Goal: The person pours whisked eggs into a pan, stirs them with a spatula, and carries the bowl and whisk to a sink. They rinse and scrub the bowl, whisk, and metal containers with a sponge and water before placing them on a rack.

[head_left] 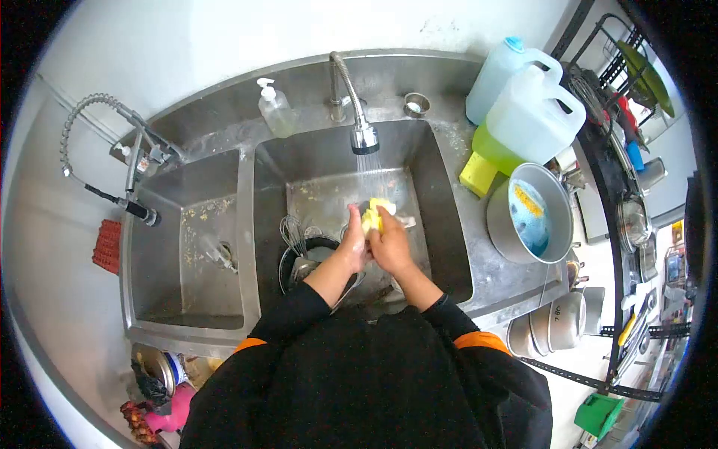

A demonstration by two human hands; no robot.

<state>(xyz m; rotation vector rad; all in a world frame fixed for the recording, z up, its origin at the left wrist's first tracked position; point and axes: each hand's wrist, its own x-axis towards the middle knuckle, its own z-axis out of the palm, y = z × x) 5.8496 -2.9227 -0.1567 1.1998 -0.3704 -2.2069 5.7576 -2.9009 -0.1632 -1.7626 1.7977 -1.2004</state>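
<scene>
Water runs from the faucet (364,139) into the right basin (321,168) of the steel sink. Under the stream, a crumpled yellow sponge or cloth (376,215) is held between both hands. My left hand (354,238) grips its left side with the fingers pressed against it. On the other side, my right hand (390,241) is closed on the same yellow piece. A whisk (292,233) and a dark round pan (286,268) with utensils lie in the basin beside and below my left hand, partly hidden by my forearm.
The left basin (209,299) holds food scraps. A soap pump bottle (277,112) and small metal cup (416,105) stand at the back. On the right are jugs (535,112), a yellow sponge block (479,174) and a pot (499,224) of sudsy water. A spring hose (66,142) hangs left.
</scene>
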